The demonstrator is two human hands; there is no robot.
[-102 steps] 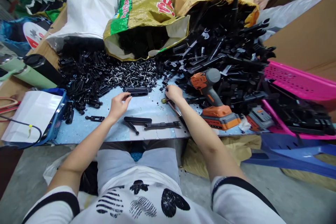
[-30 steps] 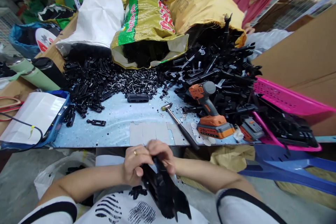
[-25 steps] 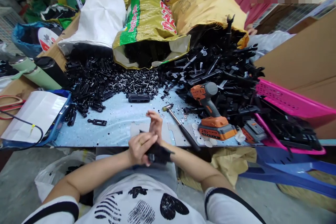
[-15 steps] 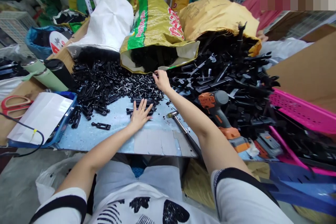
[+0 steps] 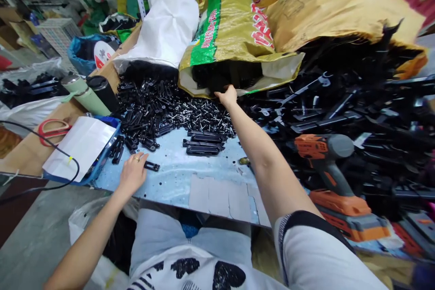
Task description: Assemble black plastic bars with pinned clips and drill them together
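My left hand (image 5: 133, 173) is low over the left of the table, its fingers closed around the near end of a small black slotted part (image 5: 152, 166). The part's other end sticks out to the right. My right hand (image 5: 228, 96) reaches to the mouth of a gold and green sack (image 5: 234, 41), above a heap of small screws (image 5: 204, 115). Its thumb shows, but the other fingertips are lost against the dark contents. Several long black pieces (image 5: 204, 142) lie side by side between my hands.
A pile of black slotted parts (image 5: 146, 108) spreads at the left, and larger black parts (image 5: 326, 113) fill the right. An orange and grey cordless drill (image 5: 335, 176) lies near my right forearm. Red scissors (image 5: 54, 130), a white paper (image 5: 79, 147) and bottles (image 5: 90, 99) stand left.
My left hand has left the row of long black pieces and moved left onto the single slotted part. My right hand has gone from the screws up to the sack's mouth. The view has turned.
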